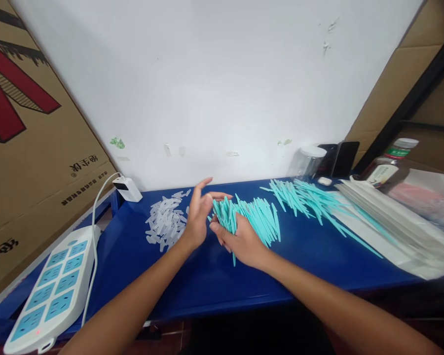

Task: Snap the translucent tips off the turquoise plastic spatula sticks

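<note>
My right hand (pixel 242 241) is closed around a bunch of thin teal plastic sticks (pixel 227 213), held just above the blue table (pixel 311 261). My left hand (pixel 198 217) hovers beside it with fingers stretched out, its fingertips touching the tops of the held sticks. More teal sticks lie in a pile (pixel 264 217) right behind my right hand. A second, longer spread of teal sticks (pixel 311 199) lies farther right. A heap of small clear plastic caps (pixel 166 222) sits just left of my left hand.
A white power strip (pixel 55 291) with its cable and a white charger (pixel 128 189) lie at the left. Cardboard boxes (pixel 25 148) lean at the left wall. Stacked white packets (pixel 395 222), a clear jar (pixel 311 161), phones (pixel 342 159) and a bottle (pixel 397 150) fill the right.
</note>
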`<state>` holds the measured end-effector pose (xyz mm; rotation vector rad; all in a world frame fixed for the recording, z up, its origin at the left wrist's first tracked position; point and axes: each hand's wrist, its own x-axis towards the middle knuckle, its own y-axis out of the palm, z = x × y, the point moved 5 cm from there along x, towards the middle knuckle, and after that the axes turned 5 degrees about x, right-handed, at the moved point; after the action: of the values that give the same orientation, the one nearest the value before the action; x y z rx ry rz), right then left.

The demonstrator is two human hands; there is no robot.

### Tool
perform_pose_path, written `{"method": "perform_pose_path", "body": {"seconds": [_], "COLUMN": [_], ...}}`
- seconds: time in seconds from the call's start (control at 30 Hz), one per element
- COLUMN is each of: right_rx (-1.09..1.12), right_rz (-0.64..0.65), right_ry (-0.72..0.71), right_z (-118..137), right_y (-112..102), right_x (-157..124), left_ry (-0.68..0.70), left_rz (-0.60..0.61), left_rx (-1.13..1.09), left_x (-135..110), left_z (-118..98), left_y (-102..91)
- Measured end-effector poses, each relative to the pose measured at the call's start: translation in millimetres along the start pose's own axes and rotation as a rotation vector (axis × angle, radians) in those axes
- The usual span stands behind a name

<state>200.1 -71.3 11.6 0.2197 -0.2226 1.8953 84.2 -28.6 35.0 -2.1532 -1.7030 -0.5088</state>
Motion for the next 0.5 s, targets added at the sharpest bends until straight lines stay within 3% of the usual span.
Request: {"method": "perform_pose_path", "body": {"seconds": [0.07,0.17,0.2,0.3,0.4,0.5], "right_rx": [-0.020,-0.214,-0.282,-0.458,-0.647,-0.766], "right_rz": [0.097,0.076,0.050,0.018,-0.102,-0.069], "right_ry": [0.045,0.060,0.043,-0.025,-0.021,0.026], "right_z": [11.7,27.0,30.3,28.1,9.7,-9.3], "right_y": [-11.9,-46.8,-60.6,-99.5,-135.6,-150.1], "right_x": [9.8,28.5,34.6,47.6,49.8,45.5], "left_ry": [0.011,0.030,0.024,-0.049,-0.165,-0.221], "left_rz": [-0.188,-0.230,-0.191,0.082,0.301,0.417], "left_rx": [0.191,0.635,0.834,1.302,1.377,1.301], "left_x": [11.7,28.3,32.8,40.4,40.1,39.0], "left_z": [-0.1,-3.6,-3.1,11.2,35.0,56.4], "left_y": [-23.9,-56.5,-66.2,-90.1,-109.0,-117.7]}}
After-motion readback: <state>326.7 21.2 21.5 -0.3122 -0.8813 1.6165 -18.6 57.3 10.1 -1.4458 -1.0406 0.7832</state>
